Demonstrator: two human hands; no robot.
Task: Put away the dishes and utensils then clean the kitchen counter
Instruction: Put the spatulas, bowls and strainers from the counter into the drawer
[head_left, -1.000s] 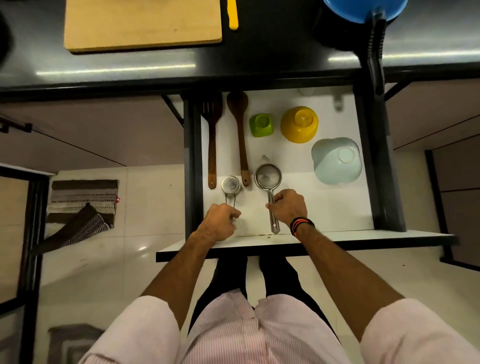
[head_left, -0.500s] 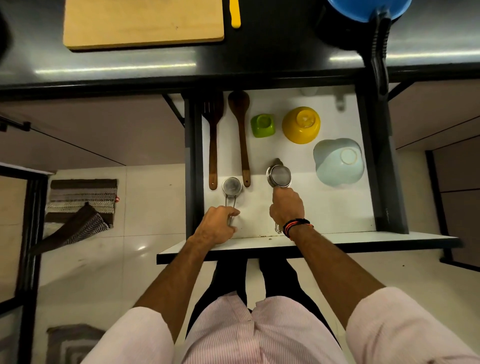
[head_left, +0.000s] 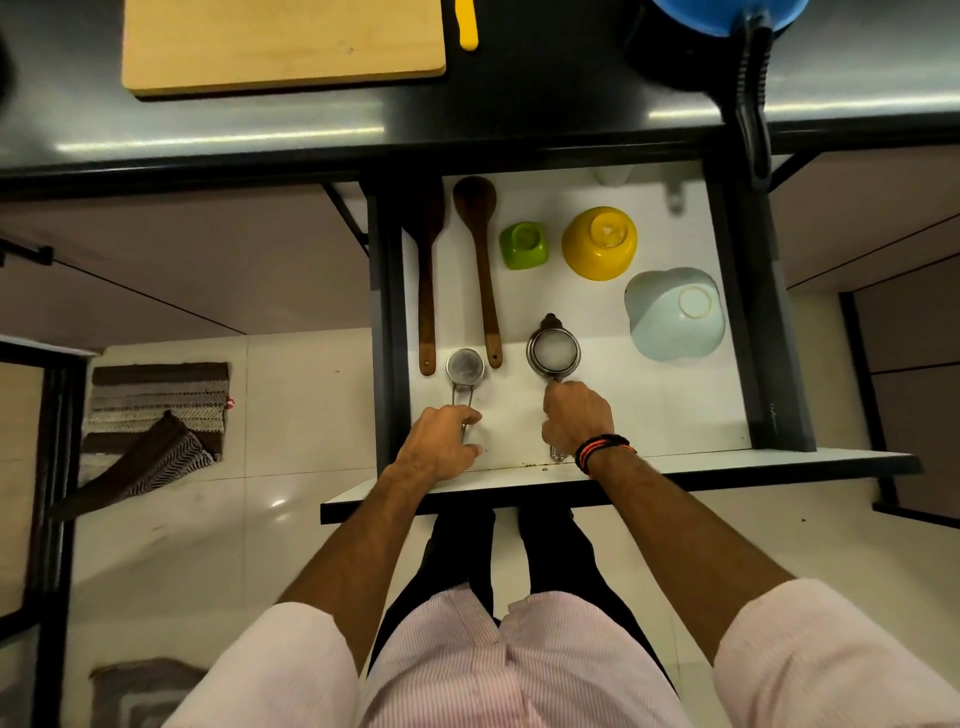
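Open drawer below the worktop, partly filled. Already in: two wooden spoons along the left side, green cup, yellow bowl and pale blue bowl, all three upside down. Left hand is closed around the wire handle of the small strainer, which lies flat near the spoon ends. Right hand is closed on the handle of the larger strainer, its mesh head tipped up on edge (looks mid-placement, not let go yet). Still out on the worktop: cutting board, yellow handle, blue pan with a black handle. Judgement: putting away is roughly halfway; wiping the worktop is not started, no cloth in view up there.
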